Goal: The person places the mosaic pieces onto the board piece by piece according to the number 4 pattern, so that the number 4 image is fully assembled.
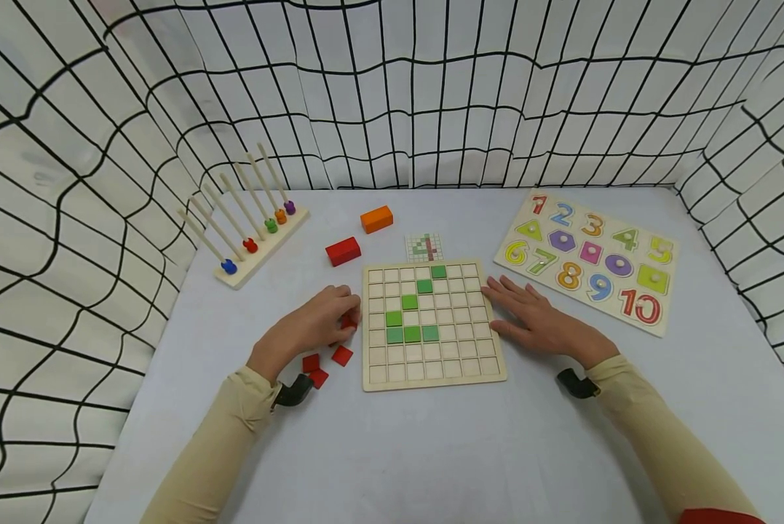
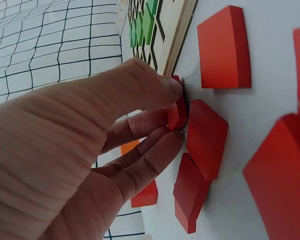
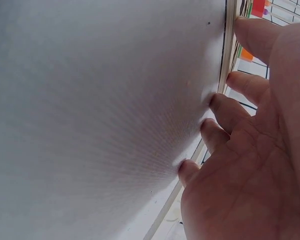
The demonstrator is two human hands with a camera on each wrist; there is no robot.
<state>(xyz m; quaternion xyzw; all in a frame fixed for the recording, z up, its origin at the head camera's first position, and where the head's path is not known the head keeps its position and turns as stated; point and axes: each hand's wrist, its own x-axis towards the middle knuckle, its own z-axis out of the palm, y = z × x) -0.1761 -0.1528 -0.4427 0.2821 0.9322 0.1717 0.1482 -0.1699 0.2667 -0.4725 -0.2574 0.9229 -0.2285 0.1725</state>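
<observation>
Beside the left edge of a wooden grid board [image 1: 436, 385], my left hand [image 1: 318, 319] pinches a square red tile [image 2: 178, 114] between thumb and fingertips, just above or at the table. More red tiles [image 1: 342, 355] lie loose around that hand, some overlapping in the left wrist view. Several green tiles [image 1: 412, 334] sit in the board's cells, forming a diagonal and a short row. Against the board's right edge, my right hand [image 1: 536, 318] lies with fingers spread, thumb and fingertips touching the edge and the table, holding nothing.
Behind the board lies a small pattern card [image 1: 424, 247], with a red block [image 1: 343, 251] and an orange block [image 1: 376, 219] to its left. A peg stand with beads [image 1: 267, 251] is back left; a number puzzle [image 1: 588, 258] lies right. Black netting [image 1: 411, 113] surrounds the table.
</observation>
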